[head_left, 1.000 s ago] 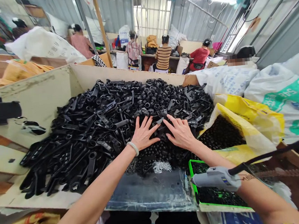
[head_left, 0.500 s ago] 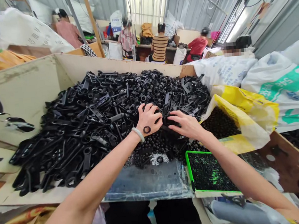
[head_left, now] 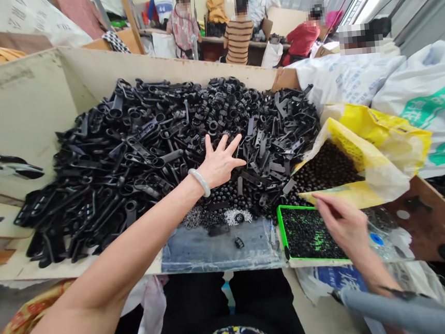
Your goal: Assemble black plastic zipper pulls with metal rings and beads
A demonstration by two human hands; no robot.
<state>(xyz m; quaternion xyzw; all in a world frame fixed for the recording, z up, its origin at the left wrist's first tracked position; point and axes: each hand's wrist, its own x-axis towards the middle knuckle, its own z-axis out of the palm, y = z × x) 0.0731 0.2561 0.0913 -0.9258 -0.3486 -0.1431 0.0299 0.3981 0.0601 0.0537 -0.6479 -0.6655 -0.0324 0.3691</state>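
Note:
My left hand (head_left: 222,162), with a pale bangle (head_left: 199,182) on its wrist, is open above the pile, its fingers spread over small black ring parts (head_left: 228,104) and flat black pieces (head_left: 261,137). It holds nothing. At the right, my right hand (head_left: 346,223) is closed, its fingertips pinching the front edge of a yellow and white bag (head_left: 380,184). Small round black pieces (head_left: 331,162) fill that bag's mouth. Beneath the right hand lies a green-rimmed tray (head_left: 282,234) of tiny black parts. One small black ring part (head_left: 239,242) rests on the grey work mat (head_left: 214,253).
Long black handle-like parts (head_left: 79,216) heap up at the left inside a wooden-walled bench (head_left: 120,61). Tiny silver pieces (head_left: 236,216) lie behind the mat. A grey cylinder (head_left: 393,300) juts in at lower right. White sacks (head_left: 435,101) stand right; several people sit beyond.
My hands have parted: the left now spreads open over the pile, the right has moved right and down to the bag's edge. A black ring part now lies on the mat. The view has tilted down.

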